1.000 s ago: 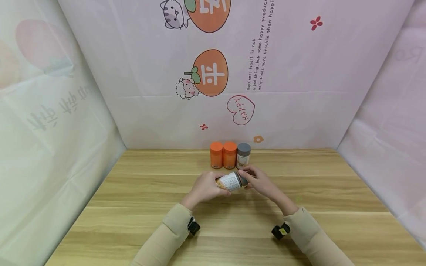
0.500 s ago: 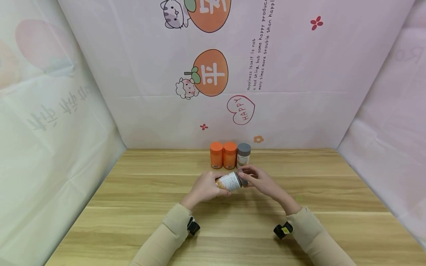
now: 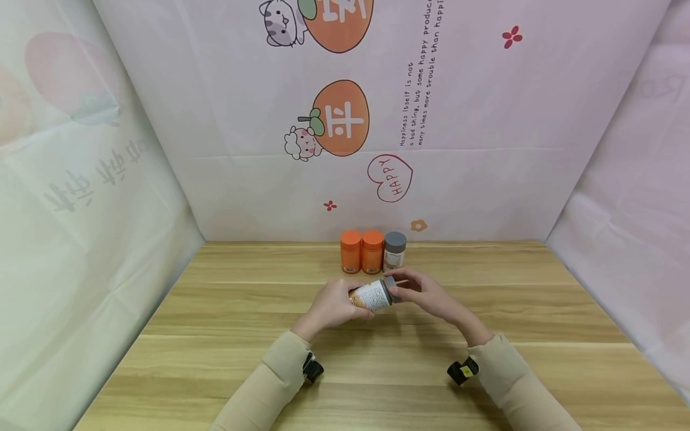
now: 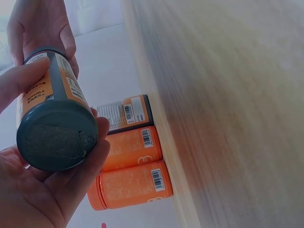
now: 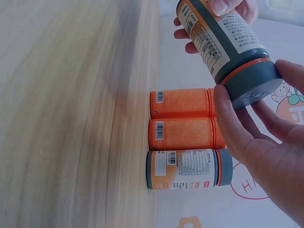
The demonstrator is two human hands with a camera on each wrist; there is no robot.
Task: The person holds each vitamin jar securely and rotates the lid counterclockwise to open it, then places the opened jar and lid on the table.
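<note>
My left hand point(image 3: 333, 304) grips the body of a pill bottle point(image 3: 372, 296), thumb on the near side, and holds it tilted above the table. The bottle has a white and orange label, and its dark base point(image 4: 57, 137) faces the left wrist camera. My right hand point(image 3: 431, 294) holds the bottle's grey cap point(image 5: 254, 81) between thumb and fingers. An orange ring shows between cap and body in the right wrist view. Behind the hands, two orange bottles point(image 3: 351, 254) and a grey-capped bottle point(image 3: 395, 256) stand upright in a row.
The wood-grain table point(image 3: 269, 263) reaches back to a white printed cloth point(image 3: 463, 197), close behind the row of bottles. Cloth walls also rise at the left point(image 3: 135, 197) and right point(image 3: 609, 197). Each wrist wears a small black camera.
My right wrist and forearm have shifted slightly right, and the right fingers have changed position around the cap. The left hand and the row of bottles look the same.
</note>
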